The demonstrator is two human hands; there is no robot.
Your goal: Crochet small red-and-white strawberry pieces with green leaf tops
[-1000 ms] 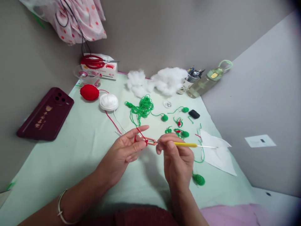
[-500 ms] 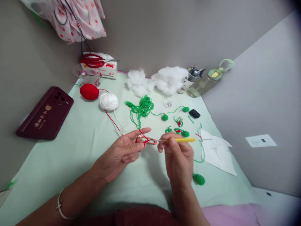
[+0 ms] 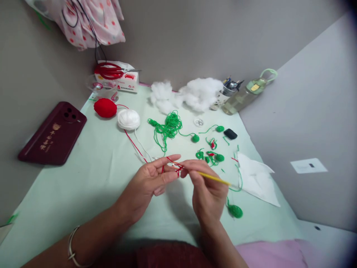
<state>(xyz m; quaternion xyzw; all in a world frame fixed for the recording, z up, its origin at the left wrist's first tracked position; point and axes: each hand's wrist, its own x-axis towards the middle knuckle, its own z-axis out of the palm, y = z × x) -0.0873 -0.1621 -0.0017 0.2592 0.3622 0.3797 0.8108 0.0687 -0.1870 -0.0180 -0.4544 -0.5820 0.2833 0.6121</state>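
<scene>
My left hand (image 3: 152, 178) has red yarn (image 3: 169, 159) looped over its fingers and pinches a small red loop between thumb and finger. A yellow-handled hook (image 3: 213, 178) is gripped in my right hand (image 3: 208, 190), its handle slanting down to the right. The hook's tip lies by the red loop, mostly hidden by my fingertips. Both hands nearly touch in front of a tangle of green yarn (image 3: 169, 126). A red yarn ball (image 3: 105, 108) and a white yarn ball (image 3: 128, 119) lie to the left, their strands running toward my left hand.
Behind are white stuffing (image 3: 202, 93), a pen cup (image 3: 220, 99), a bottle (image 3: 245, 96) and red scissors (image 3: 110, 70) on a box (image 3: 128, 85). A phone (image 3: 52, 134) stands left. Several small green pieces (image 3: 219, 158), a black object (image 3: 230, 134) and white paper (image 3: 258, 182) lie right.
My right hand has moved closer to my left, and the hook has tilted, its handle end now lower. The orange clip-like piece seen between my hands before is no longer clearly visible.
</scene>
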